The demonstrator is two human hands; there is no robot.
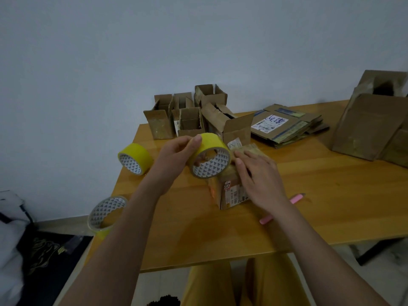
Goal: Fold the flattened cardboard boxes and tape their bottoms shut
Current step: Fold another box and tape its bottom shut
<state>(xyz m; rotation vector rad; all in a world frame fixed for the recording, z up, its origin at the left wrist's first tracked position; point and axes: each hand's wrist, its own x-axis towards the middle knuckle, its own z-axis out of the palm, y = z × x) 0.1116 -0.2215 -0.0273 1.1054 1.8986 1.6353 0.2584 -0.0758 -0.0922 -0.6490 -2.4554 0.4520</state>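
Note:
A small folded cardboard box (pixel 231 193) stands on the wooden table (pixel 331 206) in front of me. My left hand (pixel 176 155) grips a yellow tape roll (pixel 210 154) just above the box's left end. My right hand (pixel 256 173) lies flat on top of the box, fingers stretched toward the roll. A stack of flattened boxes (pixel 287 125) lies at the back right. Several folded open boxes (pixel 192 115) stand at the back of the table.
A second yellow tape roll (pixel 135 159) sits at the table's left edge. A nearly used roll (pixel 107 214) rests at the front left corner. A pink pen (pixel 295 199) lies behind my right wrist. Large cardboard boxes (pixel 373 120) stand at the far right.

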